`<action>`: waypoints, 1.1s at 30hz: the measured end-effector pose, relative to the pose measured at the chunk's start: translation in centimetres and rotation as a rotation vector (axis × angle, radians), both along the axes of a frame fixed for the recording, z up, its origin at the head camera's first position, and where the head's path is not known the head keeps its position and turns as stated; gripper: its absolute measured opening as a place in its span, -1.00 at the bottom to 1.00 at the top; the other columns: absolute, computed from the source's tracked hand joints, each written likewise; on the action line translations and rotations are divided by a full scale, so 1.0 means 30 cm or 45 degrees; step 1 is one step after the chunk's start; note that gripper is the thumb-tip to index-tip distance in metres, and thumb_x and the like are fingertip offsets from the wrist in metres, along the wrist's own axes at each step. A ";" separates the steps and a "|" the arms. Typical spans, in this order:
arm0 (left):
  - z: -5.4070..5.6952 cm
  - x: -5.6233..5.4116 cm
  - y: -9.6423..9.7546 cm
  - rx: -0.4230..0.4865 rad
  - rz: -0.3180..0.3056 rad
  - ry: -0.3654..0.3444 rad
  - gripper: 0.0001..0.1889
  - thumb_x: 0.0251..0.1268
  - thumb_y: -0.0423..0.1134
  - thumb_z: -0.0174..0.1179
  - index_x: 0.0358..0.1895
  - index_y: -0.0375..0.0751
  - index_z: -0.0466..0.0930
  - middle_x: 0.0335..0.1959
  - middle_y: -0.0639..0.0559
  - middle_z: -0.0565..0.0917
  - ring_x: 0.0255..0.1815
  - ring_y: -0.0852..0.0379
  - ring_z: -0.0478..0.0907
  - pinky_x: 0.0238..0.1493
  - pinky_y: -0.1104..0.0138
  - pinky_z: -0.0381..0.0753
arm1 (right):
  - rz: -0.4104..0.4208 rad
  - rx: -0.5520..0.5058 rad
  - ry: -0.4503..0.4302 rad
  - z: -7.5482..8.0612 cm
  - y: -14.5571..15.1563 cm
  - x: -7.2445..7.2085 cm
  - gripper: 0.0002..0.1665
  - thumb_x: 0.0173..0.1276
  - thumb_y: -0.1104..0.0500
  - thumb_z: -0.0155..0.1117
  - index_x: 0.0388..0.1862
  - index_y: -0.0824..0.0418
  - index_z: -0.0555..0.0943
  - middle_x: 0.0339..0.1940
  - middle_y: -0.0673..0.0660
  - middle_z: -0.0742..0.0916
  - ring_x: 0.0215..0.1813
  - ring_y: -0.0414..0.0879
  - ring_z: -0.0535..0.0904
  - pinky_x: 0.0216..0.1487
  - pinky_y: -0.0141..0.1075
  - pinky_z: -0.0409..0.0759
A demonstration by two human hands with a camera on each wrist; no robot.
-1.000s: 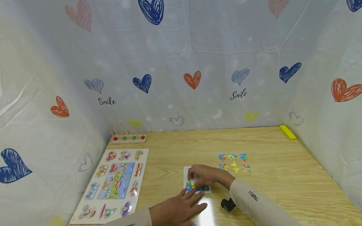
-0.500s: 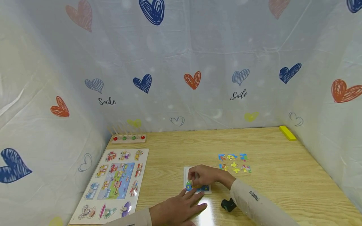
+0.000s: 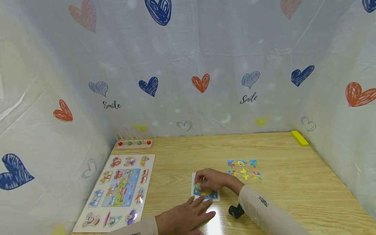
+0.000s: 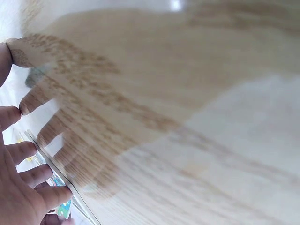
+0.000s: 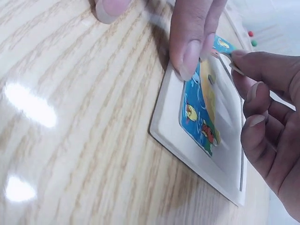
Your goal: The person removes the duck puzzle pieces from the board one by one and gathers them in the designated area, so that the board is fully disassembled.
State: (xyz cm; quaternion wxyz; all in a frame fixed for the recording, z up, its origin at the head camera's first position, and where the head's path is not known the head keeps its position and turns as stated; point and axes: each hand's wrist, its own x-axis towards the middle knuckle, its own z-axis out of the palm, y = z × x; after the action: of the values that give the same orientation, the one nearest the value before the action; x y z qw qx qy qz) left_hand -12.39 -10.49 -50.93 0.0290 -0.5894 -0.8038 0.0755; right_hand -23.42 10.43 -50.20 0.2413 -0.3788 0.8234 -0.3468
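Observation:
A small white puzzle tray [image 3: 192, 179] lies on the table before me, partly filled along its near side with blue and yellow picture pieces [image 5: 206, 101]. My right hand [image 3: 213, 179] reaches over it, thumb and index finger pinching a puzzle piece [image 5: 224, 45] with a duck picture at the tray's left side. That piece is partly hidden by the fingers. My left hand [image 3: 185, 217] lies with spread fingers, and its fingertips touch the tray's near edge. To the right of the tray, several loose jigsaw pieces [image 3: 245, 177] lie in two rough rows.
A large peg puzzle board [image 3: 120, 212] with vehicle pictures lies at the left. Behind it stands a wooden rack [image 3: 134, 146] with pegs and red and green beads. A yellow block [image 3: 299, 138] sits at the back right. A dark object [image 3: 236, 212] lies beside the right forearm.
My right hand has shifted slightly and its fingers have turned over the tray's left side, uncovering more yellow in the picture. The left hand stays in place.

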 end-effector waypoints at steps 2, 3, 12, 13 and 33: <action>0.000 -0.001 0.001 -0.009 0.001 -0.006 -0.33 0.56 0.31 -0.28 0.54 0.03 0.18 0.55 -0.14 0.23 0.49 -0.20 0.32 0.19 0.05 0.61 | -0.003 0.007 0.032 0.008 0.006 -0.002 -0.86 0.43 0.21 0.31 -0.06 0.08 0.65 -0.30 -0.13 0.66 -0.27 -0.33 0.54 -0.16 -0.40 0.56; 0.000 -0.001 0.001 -0.013 0.003 -0.013 -0.33 0.56 0.31 -0.29 0.54 0.03 0.17 0.55 -0.14 0.23 0.49 -0.20 0.32 0.19 0.05 0.61 | -0.003 0.009 0.045 0.011 0.010 -0.004 -0.85 0.44 0.20 0.30 -0.04 0.08 0.66 -0.28 -0.13 0.66 -0.25 -0.33 0.54 -0.13 -0.40 0.56; 0.003 -0.002 0.004 -0.039 0.010 -0.050 -0.35 0.58 0.29 -0.30 0.55 0.05 0.16 0.56 -0.11 0.22 0.50 -0.18 0.31 0.23 0.06 0.58 | -0.055 -0.030 -0.007 0.033 0.055 -0.013 -0.91 0.48 0.16 0.27 -0.20 0.16 0.65 -0.25 -0.02 0.68 -0.29 -0.22 0.52 -0.25 -0.39 0.52; 0.004 -0.002 0.004 -0.040 0.009 -0.051 -0.35 0.58 0.29 -0.30 0.55 0.05 0.16 0.56 -0.11 0.22 0.50 -0.18 0.32 0.22 0.06 0.58 | -0.064 -0.038 -0.024 0.035 0.061 -0.012 -0.91 0.48 0.16 0.26 -0.21 0.17 0.64 -0.24 -0.01 0.68 -0.33 -0.22 0.52 -0.29 -0.39 0.53; -0.005 0.001 0.005 -0.026 0.002 0.052 -0.36 0.55 0.30 -0.20 0.51 0.04 0.22 0.53 -0.11 0.27 0.46 -0.18 0.37 0.19 0.08 0.61 | -0.172 -0.211 -0.089 0.041 0.247 -0.001 -0.83 0.51 0.22 0.21 0.01 0.23 0.60 -0.25 0.17 0.70 -0.46 -0.10 0.56 -0.44 -0.30 0.59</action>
State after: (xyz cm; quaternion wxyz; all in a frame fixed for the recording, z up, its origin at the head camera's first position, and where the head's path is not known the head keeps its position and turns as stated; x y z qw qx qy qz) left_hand -12.35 -10.33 -51.08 0.0393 -0.5873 -0.8027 0.0959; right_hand -23.44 17.84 -48.97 0.2139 -0.3286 0.8066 -0.4423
